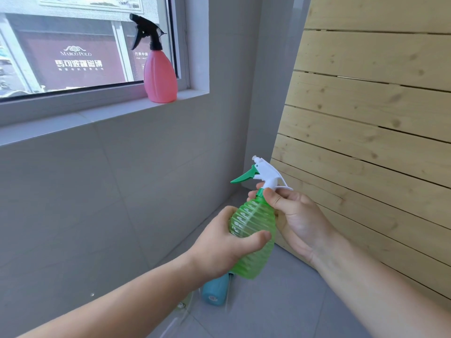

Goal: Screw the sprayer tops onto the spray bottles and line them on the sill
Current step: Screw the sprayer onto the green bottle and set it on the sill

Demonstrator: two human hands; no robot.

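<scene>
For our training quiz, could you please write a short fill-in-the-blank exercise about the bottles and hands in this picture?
1. The bottle standing on the window sill is ____.
2. The left hand grips the ribbed body of the ____ bottle.
3. The right hand pinches that bottle's neck, below a white sprayer top whose trigger is ____.
4. The pink bottle carries a ____ sprayer top.

Missing words: pink; green; green; black

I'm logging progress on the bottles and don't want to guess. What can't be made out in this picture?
Head view only:
- Green bottle collar: the right hand fingers cover it, so thread tightness is unknown.
- Blue bottle on the floor: mostly hidden behind the left hand and the green bottle; its top is unseen.
- Sill: cut off at the left edge beyond the pink bottle.
</scene>
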